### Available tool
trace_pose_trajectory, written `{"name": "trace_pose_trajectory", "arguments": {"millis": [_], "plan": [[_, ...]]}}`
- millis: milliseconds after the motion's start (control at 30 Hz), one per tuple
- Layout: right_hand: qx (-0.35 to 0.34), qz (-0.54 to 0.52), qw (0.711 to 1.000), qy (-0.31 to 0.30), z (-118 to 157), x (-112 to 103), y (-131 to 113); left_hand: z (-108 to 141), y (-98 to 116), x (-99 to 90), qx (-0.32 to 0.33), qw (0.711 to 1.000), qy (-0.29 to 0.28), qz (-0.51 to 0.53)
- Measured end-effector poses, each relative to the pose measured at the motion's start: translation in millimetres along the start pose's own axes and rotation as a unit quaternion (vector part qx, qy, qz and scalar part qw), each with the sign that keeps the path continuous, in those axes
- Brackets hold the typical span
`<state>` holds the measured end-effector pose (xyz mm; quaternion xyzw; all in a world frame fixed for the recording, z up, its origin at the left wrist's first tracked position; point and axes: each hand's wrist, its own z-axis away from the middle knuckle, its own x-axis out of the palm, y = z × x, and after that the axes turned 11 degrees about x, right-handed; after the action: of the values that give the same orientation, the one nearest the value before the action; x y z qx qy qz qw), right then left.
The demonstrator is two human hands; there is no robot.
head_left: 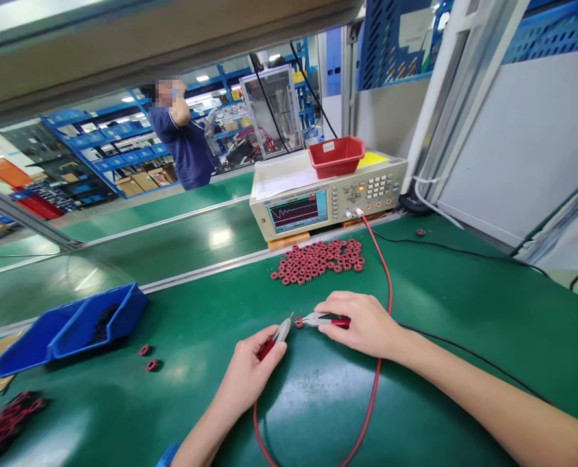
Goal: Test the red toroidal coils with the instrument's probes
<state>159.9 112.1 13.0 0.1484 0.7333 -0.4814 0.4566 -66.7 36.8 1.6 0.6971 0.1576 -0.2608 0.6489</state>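
My left hand (254,363) is closed around a red-handled test clip (282,331), its metal tip pointing up beside a small red wound ring (299,322). From the right, my right hand (359,321) grips a second red-handled clip (314,319), whose jaws are at the ring's right side. Whether the left clip touches the ring is too small to tell. Behind the hands, a pile of similar red rings (318,259) lies in front of a bench tester (327,198) with its screen lit.
Blue bins (74,327) stand at the left, near two loose rings (152,365) and a dark red cluster (9,425). A red cable (388,279) loops across the green table (211,298). A red tray (337,157) sits on the tester. Beyond stands a person (184,139).
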Motion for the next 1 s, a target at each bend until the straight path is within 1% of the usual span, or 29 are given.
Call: {"name": "trace_pose_trajectory", "arguments": {"millis": [167,533,767,900,1000], "plan": [[-0.008,0.008,1.000,-0.007,-1.3,1.7,0.7,-0.4,-2.4,-0.2,0.007,1.000,0.001,-0.002],[0.003,0.013,1.000,-0.013,-1.7,2.4,0.5,0.0,-5.2,-0.5,0.008,1.000,-0.004,0.002],[0.000,-0.002,1.000,-0.010,-1.6,0.1,-0.1,-1.7,-0.6,-0.7,0.009,1.000,0.003,-0.002],[-0.016,-0.020,0.999,-0.044,0.5,-2.3,1.0,-0.8,0.3,-0.1,0.003,1.000,0.004,0.001],[-0.015,0.020,0.998,-0.057,1.2,1.4,1.9,0.0,-2.4,0.7,0.002,1.000,0.009,0.001]]}}
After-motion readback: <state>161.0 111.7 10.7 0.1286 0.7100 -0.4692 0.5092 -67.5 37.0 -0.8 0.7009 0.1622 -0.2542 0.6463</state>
